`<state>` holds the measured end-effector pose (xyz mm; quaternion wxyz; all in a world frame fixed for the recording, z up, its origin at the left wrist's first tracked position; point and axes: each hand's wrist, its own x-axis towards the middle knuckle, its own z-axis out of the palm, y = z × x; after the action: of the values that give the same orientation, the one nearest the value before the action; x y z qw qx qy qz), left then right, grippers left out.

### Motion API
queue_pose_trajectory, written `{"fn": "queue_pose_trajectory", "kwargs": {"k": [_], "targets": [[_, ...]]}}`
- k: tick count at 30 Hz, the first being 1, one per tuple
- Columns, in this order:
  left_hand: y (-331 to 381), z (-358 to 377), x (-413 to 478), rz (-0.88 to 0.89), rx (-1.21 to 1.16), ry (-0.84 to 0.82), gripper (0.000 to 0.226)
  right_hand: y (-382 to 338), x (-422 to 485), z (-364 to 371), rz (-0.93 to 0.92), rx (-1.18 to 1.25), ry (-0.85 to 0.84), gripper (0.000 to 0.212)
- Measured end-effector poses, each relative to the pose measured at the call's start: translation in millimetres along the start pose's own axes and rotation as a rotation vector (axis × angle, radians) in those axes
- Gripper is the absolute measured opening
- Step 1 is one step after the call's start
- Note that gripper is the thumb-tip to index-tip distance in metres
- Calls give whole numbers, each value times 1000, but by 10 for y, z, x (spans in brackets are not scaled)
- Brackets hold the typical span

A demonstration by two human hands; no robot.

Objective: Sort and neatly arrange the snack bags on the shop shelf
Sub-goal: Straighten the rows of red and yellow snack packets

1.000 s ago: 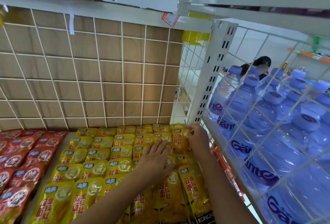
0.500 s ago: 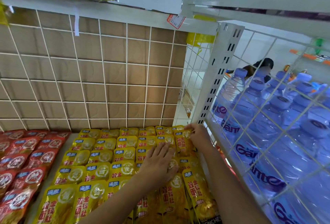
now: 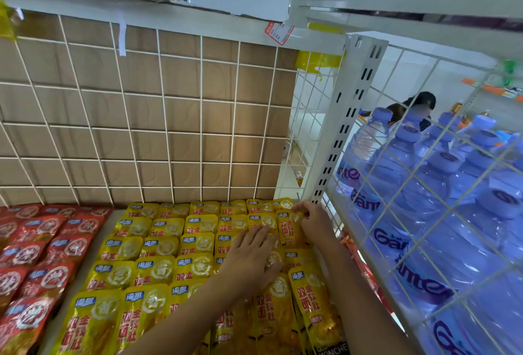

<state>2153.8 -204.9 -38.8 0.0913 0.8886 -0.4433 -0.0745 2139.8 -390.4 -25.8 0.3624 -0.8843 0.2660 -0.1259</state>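
Yellow snack bags (image 3: 158, 267) lie in overlapping rows on the shelf, filling its right half. Red snack bags (image 3: 34, 244) lie in rows at the left. My left hand (image 3: 252, 255) rests flat, fingers spread, on the yellow bags near the right column. My right hand (image 3: 311, 220) pinches the top of a yellow bag (image 3: 287, 230) in the far right column, close to the shelf's back corner. Both forearms reach in from the bottom of the view.
A white wire grid over a brown panel (image 3: 141, 117) backs the shelf. A white slotted upright (image 3: 342, 128) and wire side panel (image 3: 424, 185) close the right side, with large blue water bottles (image 3: 424, 199) behind. A person's dark hair (image 3: 418, 103) shows beyond.
Both hands stay on the same yellow bags; my right hand has shifted slightly at the back corner. The camera has moved a little, so the shelf sits lower right in view.
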Motion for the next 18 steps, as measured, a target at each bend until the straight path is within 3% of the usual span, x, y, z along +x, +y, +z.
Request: {"fn": "queue_pose_trajectory", "kwargs": {"k": [18], "targets": [[-320, -291, 918, -13, -182, -80, 51, 105, -54, 43, 94, 88, 94, 26]]}}
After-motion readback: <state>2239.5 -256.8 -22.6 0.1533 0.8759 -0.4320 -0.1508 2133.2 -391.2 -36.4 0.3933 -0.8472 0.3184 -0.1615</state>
